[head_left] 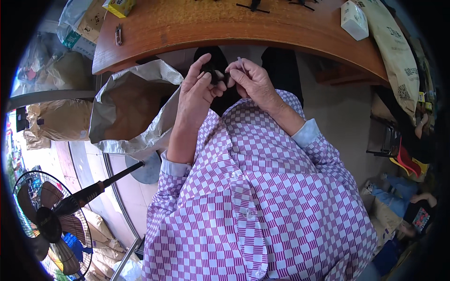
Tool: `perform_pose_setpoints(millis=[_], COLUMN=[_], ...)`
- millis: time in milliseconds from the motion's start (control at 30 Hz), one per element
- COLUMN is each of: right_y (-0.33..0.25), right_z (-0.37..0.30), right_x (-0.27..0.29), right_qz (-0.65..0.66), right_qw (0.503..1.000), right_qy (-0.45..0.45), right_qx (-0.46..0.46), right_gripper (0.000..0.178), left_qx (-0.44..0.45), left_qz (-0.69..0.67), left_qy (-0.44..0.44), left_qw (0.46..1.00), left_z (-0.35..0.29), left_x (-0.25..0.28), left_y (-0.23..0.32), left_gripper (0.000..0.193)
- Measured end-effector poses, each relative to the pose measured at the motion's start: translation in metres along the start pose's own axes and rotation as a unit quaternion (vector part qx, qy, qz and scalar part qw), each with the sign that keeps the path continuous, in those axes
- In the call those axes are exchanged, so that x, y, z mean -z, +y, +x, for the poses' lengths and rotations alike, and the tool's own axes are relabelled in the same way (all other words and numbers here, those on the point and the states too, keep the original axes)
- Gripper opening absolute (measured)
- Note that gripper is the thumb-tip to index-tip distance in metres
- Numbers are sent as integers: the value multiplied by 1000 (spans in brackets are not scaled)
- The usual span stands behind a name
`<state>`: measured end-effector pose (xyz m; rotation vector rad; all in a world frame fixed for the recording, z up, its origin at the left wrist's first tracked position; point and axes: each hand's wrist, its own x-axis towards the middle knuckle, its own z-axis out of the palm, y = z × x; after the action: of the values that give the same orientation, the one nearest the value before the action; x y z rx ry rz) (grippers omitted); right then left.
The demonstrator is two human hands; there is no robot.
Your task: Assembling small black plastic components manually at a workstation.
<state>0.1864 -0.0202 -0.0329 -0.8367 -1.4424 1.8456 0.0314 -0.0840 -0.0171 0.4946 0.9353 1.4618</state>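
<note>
Over my lap, just short of the table's front edge, my left hand [194, 91] is closed on a small black piece [214, 76], its index finger raised. What kind of piece it is I cannot make out against the dark trousers. Close beside it my right hand [255, 84] is pinched, its fingertips almost meeting the black piece. A small pale, translucent sliver [240, 61] sticks up from between the right fingers; its kind does not show. Several black pieces [254, 5] with thin arms lie at the far side of the wooden table [197, 30].
Thread snips [118, 35] and a yellow box [119, 6] lie on the table's left; a white tissue pack [354, 21] lies right. An open woven sack [105, 119] stands by my left arm, near a fan [51, 225]. Another person [419, 210] is at the right.
</note>
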Motion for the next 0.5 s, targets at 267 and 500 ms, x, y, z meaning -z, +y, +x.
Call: perform_pose_setpoints(millis=[267, 500], right_y=[16, 17], right_z=[2, 4], right_x=[16, 19], right_qz=[194, 91], right_qw=[975, 989], right_qy=[-90, -99], right_qx=[-61, -61], right_gripper=[20, 22], left_qx=[101, 57], left_qz=[0, 135], left_qy=[-141, -140], left_qw=[985, 979], left_z=[-4, -6], left_x=[3, 1], left_y=[-3, -2], left_gripper=[41, 39])
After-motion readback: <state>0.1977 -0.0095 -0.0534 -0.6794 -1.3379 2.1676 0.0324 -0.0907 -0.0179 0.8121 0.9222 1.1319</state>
